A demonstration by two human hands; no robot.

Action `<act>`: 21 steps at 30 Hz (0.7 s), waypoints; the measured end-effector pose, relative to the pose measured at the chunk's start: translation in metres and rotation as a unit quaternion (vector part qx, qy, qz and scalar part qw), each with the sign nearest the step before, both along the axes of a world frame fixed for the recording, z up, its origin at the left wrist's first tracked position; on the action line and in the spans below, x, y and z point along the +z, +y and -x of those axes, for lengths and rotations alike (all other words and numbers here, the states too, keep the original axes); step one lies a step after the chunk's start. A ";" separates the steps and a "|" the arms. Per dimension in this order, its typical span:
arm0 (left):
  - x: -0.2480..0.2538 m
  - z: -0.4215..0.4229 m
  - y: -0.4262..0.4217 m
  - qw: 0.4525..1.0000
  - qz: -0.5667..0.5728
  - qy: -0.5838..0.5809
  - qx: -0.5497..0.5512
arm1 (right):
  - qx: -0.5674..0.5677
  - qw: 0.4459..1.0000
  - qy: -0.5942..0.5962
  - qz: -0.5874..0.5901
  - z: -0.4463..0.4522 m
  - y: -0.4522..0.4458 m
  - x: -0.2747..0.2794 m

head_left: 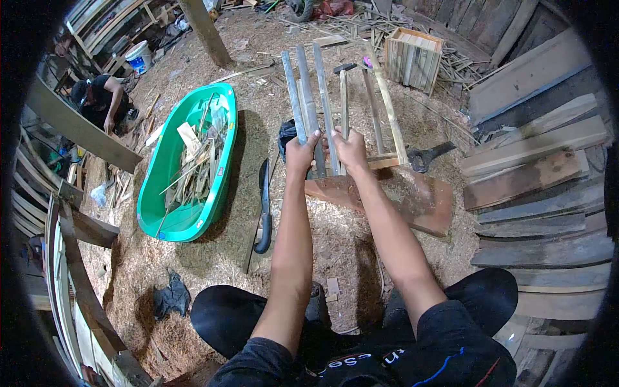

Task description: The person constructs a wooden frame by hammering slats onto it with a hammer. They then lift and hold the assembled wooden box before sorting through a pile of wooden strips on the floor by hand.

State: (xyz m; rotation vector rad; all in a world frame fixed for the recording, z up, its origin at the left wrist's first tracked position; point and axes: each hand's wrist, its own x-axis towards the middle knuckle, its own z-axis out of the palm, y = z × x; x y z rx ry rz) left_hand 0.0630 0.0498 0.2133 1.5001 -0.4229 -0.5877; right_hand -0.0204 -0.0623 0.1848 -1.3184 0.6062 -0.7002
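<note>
Several long wooden slats (pixel 303 90) stand up side by side in front of me. My left hand (pixel 302 155) is wrapped round the slats on the left. Just beside it, my right hand (pixel 351 149) grips the slats on the right. Under the hands lies a reddish-brown board (pixel 419 200) on the ground. A hammer (pixel 344 97) is upright behind the right hand, its head at the top. Farther right, a pale stick (pixel 389 109) rises from a wooden piece. A large knife (pixel 264 206) with a black handle lies left of my forearms.
A green tub (pixel 222 164) holding wood scraps is at the left. Beyond it a person (pixel 103 103) crouches by a white bucket (pixel 138 57). A wooden crate (pixel 414 59) stands at the back right. Planks (pixel 535 148) line the right side. A black cloth (pixel 171 296) lies lower left.
</note>
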 end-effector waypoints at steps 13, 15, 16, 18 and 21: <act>-0.006 0.003 -0.002 0.999 0.020 -0.039 0.007 | -0.017 1.000 0.004 0.013 0.000 0.005 0.006; -0.009 0.002 -0.001 0.999 0.036 -0.027 0.000 | -0.017 0.999 0.009 0.027 -0.002 0.004 0.000; -0.012 -0.001 0.000 0.999 0.021 -0.043 0.005 | -0.018 0.999 0.015 0.034 -0.002 0.003 -0.002; -0.017 -0.005 -0.003 0.997 -0.008 -0.075 0.012 | -0.021 0.999 0.018 0.038 -0.001 0.002 -0.002; -0.021 -0.005 -0.005 0.999 0.031 -0.042 0.004 | -0.027 0.999 0.014 0.027 0.000 0.006 0.005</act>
